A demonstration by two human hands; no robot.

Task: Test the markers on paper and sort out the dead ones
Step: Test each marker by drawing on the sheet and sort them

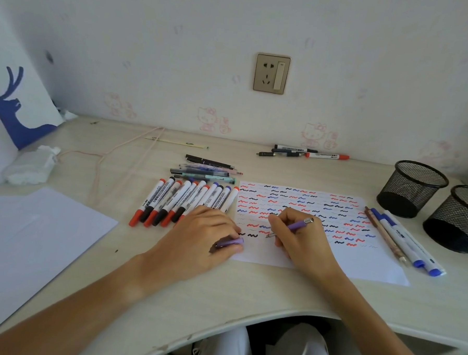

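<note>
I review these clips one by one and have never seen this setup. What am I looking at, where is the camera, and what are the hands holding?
There is no machine: one camera on a person's head looks down at their own hands on a desk. The right hand holds a purple pen, tip on the test paper covered in red, blue and black squiggles. The left hand grips the pen's cap. A row of whiteboard markers lies left of the paper; two mesh pen cups stand at right.

A pale tabletop [248, 292] carries scribbled test paper [372, 255] at centre right, whiteboard markers [183, 199] centre, two mesh cups [412, 186] right, blank sheets [34, 237] lower left.
</note>
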